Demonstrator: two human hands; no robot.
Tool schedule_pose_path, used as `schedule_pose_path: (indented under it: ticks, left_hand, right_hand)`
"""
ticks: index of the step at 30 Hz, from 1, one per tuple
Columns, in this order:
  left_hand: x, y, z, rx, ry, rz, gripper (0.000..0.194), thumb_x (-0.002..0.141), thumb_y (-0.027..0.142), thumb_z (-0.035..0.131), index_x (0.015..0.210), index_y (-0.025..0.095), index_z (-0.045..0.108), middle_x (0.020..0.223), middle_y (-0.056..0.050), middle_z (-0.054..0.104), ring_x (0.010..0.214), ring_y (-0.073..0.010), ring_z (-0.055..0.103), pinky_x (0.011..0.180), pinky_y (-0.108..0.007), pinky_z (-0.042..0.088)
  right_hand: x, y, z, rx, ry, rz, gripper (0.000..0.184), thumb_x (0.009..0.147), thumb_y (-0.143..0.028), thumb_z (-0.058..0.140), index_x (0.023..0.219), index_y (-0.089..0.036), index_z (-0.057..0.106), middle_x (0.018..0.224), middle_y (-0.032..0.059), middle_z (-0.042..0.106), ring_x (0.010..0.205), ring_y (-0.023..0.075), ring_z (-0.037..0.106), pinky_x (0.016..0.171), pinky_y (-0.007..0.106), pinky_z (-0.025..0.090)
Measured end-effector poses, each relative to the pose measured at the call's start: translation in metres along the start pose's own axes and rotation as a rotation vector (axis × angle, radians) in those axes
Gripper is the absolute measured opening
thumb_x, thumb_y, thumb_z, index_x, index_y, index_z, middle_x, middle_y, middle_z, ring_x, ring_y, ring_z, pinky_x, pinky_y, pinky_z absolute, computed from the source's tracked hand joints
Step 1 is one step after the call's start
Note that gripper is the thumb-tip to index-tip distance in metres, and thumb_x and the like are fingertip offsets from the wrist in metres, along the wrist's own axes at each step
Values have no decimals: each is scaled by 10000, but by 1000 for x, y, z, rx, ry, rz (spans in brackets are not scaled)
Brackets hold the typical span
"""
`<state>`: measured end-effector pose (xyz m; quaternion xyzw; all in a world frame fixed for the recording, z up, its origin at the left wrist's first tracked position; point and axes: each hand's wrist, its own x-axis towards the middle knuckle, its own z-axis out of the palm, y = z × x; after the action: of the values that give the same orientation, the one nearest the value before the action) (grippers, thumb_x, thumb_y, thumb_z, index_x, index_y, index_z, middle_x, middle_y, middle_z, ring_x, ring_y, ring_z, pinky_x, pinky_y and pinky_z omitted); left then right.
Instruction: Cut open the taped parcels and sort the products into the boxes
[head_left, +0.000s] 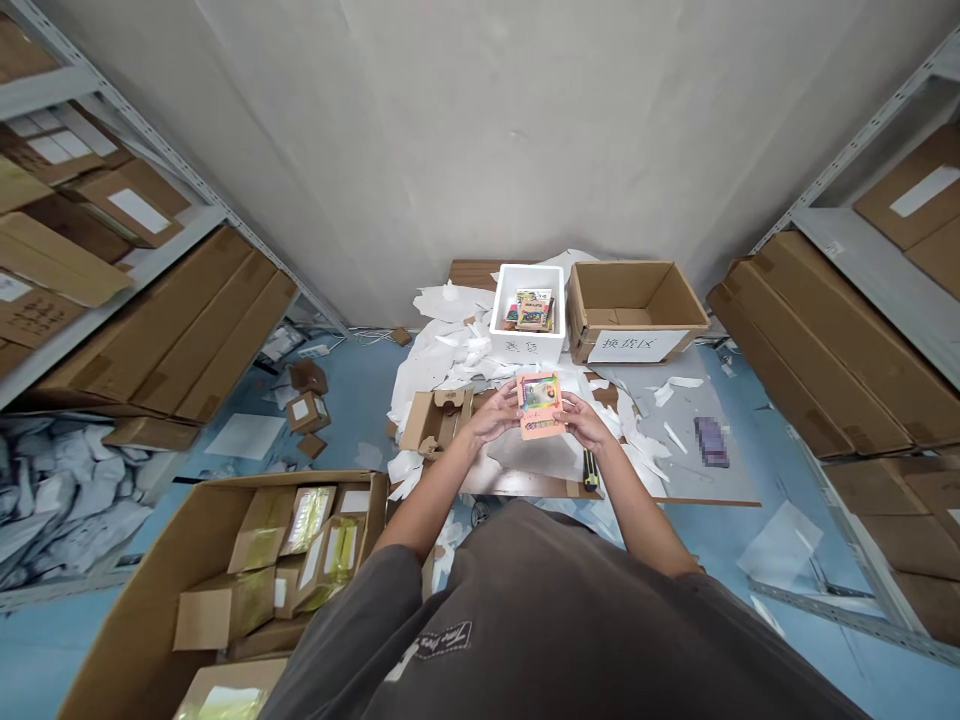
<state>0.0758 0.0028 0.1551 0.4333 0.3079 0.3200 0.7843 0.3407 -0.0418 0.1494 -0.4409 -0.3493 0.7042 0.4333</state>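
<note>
Both my hands hold a small pink packet (pixel 541 405) with a picture on its face, above a low table (pixel 525 482). My left hand (pixel 493 415) grips the packet's left edge with curled fingers. My right hand (pixel 582 421) grips its right edge the same way. Beyond it stands a white foam box (pixel 527 345) with several colourful packets inside. An opened small cardboard carton (pixel 435 420) lies just left of my left hand. A black and yellow knife (pixel 589 468) rests under my right wrist.
An open brown carton (pixel 634 312) with a white label stands right of the foam box. Torn white paper (pixel 442 350) litters the table. A large carton of small boxes (pixel 247 570) sits at my lower left. Metal shelves with flat cartons line both sides.
</note>
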Motion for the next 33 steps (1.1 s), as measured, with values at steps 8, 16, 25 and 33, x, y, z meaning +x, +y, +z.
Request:
schedule_pose_path:
  ticks: [8,16,25,33]
  left_hand:
    - [8,-12,19,246,355,159,713,839,369,900,1502,249,666,1448,-153,700,1295,-318,696,1084,-456,586]
    - [28,-16,54,236,264,294,954,852,374,899,1689,327,445,1638,-149,553,1268,-290,696,1009,-400,615]
    - [26,2,16,-33,214,111,996,739,327,960,1626,314,508,1334,-82,729,950,-161,740,842,-296,627]
    - [39,-7,32,35,265,140,802,715,379,998,1440,240,684,1367,-127,719,1069,-229,747,923,-375,618]
  right_hand:
    - [5,-2,-2,-116,262,-202,707,697,-390,929,1342,-319,648,1280,81,763,1178,323,744,907,432,660]
    - [0,-10,33,-264,81,-403,675,755,-373,908,1398,-334,707,1551,96,610,1462,359,559,1090,500,606]
    - [-3,-23,-8,5,109,-76,823,630,-306,954,1387,-345,634,1244,55,776,1108,293,769,883,412,659]
    - [-15,-32,-21,99,124,-79,765,553,-276,986,1250,-345,676,1063,0,813,975,249,792,744,303,633]
